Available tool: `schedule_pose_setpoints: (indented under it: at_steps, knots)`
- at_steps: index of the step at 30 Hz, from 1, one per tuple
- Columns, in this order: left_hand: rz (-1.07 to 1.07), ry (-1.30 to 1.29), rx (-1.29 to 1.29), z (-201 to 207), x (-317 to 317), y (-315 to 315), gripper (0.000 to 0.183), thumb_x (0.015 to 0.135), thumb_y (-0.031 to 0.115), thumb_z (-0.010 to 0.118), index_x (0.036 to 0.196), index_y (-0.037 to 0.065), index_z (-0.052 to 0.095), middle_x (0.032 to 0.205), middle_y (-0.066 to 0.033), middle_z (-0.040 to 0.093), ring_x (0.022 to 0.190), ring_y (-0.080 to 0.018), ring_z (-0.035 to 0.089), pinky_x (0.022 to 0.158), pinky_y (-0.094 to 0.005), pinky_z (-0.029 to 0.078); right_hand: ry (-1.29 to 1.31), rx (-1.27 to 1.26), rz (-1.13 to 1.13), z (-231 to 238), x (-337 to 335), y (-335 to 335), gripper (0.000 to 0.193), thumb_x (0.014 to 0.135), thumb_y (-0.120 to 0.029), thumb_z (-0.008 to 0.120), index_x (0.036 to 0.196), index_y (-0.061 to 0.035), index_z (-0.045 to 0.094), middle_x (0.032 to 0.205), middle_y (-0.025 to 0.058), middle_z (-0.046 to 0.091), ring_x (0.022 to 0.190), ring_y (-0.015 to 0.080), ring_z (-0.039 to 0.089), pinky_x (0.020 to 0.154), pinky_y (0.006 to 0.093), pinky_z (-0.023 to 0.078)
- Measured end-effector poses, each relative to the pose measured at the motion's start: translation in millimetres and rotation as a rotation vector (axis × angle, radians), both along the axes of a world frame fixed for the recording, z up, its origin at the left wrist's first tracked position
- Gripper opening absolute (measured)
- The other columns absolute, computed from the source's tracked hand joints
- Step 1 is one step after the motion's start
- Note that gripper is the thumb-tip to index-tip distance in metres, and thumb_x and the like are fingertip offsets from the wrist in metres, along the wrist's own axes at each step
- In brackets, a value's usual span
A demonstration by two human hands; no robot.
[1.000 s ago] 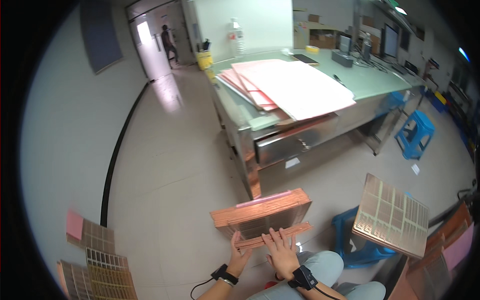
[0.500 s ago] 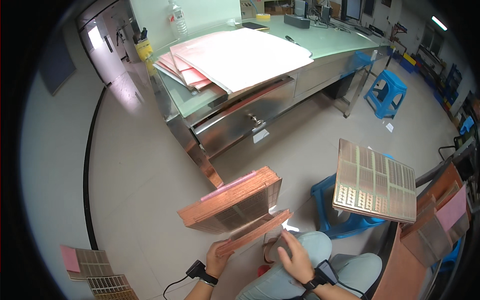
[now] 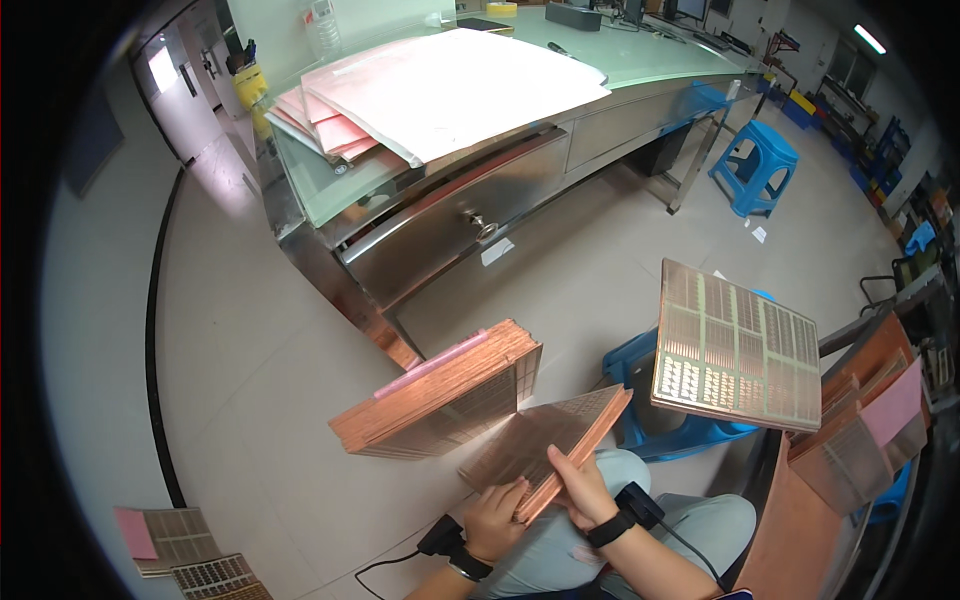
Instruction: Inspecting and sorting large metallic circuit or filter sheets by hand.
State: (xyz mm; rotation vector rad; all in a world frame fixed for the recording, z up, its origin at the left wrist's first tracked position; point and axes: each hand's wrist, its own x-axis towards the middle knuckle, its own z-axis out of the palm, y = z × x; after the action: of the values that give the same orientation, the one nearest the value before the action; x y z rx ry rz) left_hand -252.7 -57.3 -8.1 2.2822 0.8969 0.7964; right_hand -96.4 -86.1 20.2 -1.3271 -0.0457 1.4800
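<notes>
Both my hands are closed on a stack of copper-coloured circuit board panels [image 3: 540, 430], tilted just above my thigh. My left hand [image 3: 494, 522] grips its near lower corner, fingers curled over the edge. My right hand [image 3: 582, 490] holds the near side, the thumb lying along the layered edges and the other fingers mostly hidden behind. Just beyond stands a thicker block of the same panels [image 3: 450, 400] on its edge, with a pink sheet [image 3: 430, 363] along its top. More patterned panels [image 3: 738, 345] lie to the right on a blue stool [image 3: 630, 390].
A green-topped metal desk [image 3: 660, 65] with large white and pink sheets [image 3: 450, 90] stands ahead. At far right a copper-coloured rack [image 3: 790, 530] holds panels and a pink sheet [image 3: 893, 403]. Further panels [image 3: 180, 537] lie on the floor at lower left. Another blue stool [image 3: 755, 168] stands farther off.
The held stack has swung to the right and turned so its broad face shows. My right hand, previously open beside it, has closed on it. My left hand has shifted right.
</notes>
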Motion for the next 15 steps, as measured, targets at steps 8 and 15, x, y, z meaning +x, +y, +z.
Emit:
schedule_pose_setpoints:
  at_steps: [8, 15]
  knots:
    - [0.01, 0.067, -0.002, 18.4, 33.5, 26.1, 0.05, 0.056, 0.01, 0.071, 0.105, 0.003, 0.061, 0.096, -0.0079, 0.064, 0.081, -0.0247, 0.061, 0.067, -0.0318, 0.05, -0.145, 0.158, -0.409, -13.8, 8.3, 45.6, 0.033, 0.08, 0.002, 0.049, 0.112, -0.0014, 0.044, 0.097, 0.0067, 0.052, 0.086, 0.0167, 0.053, 0.075, 0.0298, 0.046]
    - [-0.007, 0.191, -0.19, 42.5, 71.6, 59.8, 0.054, 0.064, 0.017, 0.074, 0.112, 0.005, 0.055, 0.1, -0.0093, 0.059, 0.091, -0.0272, 0.058, 0.072, -0.0348, 0.049, -0.14, 0.061, -0.357, -0.9, 45.6, 82.6, 0.017, 0.078, 0.002, 0.05, 0.095, 0.0003, 0.05, 0.083, 0.0066, 0.054, 0.073, 0.0162, 0.055, 0.065, 0.0288, 0.048]
